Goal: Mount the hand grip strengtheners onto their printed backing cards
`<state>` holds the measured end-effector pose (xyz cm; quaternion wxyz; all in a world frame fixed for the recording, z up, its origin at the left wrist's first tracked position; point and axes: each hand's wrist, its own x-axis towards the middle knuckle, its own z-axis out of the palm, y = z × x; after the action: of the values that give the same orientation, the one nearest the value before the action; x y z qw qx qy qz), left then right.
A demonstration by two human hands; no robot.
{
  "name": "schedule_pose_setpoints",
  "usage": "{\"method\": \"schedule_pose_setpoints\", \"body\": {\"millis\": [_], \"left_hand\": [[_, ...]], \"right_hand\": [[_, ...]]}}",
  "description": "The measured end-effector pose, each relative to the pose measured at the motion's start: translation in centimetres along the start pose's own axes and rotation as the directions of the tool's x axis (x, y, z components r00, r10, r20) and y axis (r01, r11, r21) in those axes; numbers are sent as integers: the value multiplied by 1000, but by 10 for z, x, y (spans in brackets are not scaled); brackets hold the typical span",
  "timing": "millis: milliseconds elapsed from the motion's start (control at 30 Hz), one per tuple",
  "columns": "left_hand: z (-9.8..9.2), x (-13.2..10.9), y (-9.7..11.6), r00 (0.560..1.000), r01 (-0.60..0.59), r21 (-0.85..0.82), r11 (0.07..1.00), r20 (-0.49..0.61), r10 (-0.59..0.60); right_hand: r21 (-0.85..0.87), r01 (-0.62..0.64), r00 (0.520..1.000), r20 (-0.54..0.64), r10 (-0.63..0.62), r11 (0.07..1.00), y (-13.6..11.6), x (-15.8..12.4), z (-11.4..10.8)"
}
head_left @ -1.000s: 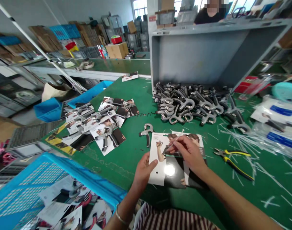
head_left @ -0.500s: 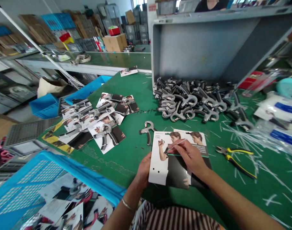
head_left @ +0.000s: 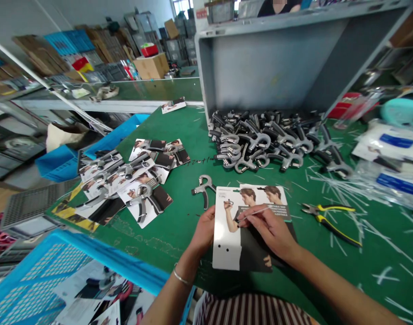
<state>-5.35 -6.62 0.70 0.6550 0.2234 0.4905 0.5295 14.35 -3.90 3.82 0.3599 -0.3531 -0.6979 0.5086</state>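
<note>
My left hand (head_left: 203, 232) grips the left edge of a printed backing card (head_left: 227, 257), tilted up above the green table. Behind it lies a second similar card (head_left: 281, 193), overlapped by the first. My right hand (head_left: 274, 232) rests over the card, its thumb and fingers pinching a thin whitish cable tie (head_left: 260, 211). Two small dark holes show low on the card; whether the tie passes through it is hidden by my fingers. Just beyond the card's upper left corner lies one grey and black hand grip (head_left: 204, 189).
A grey crate (head_left: 260, 67) lies tipped, hand grips (head_left: 257, 140) heaped at its mouth. Pliers (head_left: 331, 221) and scattered ties are at right, near plastic bags (head_left: 396, 149). Cards with grips (head_left: 145, 201) lie left; a blue basket (head_left: 125, 259) stands front left. A person is behind the crate.
The view has shifted slightly to the right. The front card has turned a little, its lower edge now closer to me, and my right hand still pinches the tie over it.
</note>
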Motion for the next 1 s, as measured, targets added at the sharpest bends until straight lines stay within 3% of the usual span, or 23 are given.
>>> {"method": "schedule_pose_setpoints", "body": {"millis": [200,467,600,733,867,1000], "left_hand": [[-8,-10,-20,996,67,-46,997,-62,-70],[-4,24,31,992,-127,68,990,-11,128],[-11,21,6,996,-86,102,991,47,81],[-14,12,-23,999,-44,107,993,1,44],[-6,19,-23,996,-74,127,989,-29,79],[-3,34,-18,981,-171,212,962,-59,187]], "right_hand": [[-137,54,994,98,-41,989,-2,4,-2],[-186,96,995,3,-98,978,4,39,-4],[-285,96,995,33,-90,954,6,47,-7],[-317,124,992,75,-105,940,7,44,-7],[-345,131,991,81,-109,929,8,44,-6],[-360,155,987,102,-127,920,11,44,-5]]}}
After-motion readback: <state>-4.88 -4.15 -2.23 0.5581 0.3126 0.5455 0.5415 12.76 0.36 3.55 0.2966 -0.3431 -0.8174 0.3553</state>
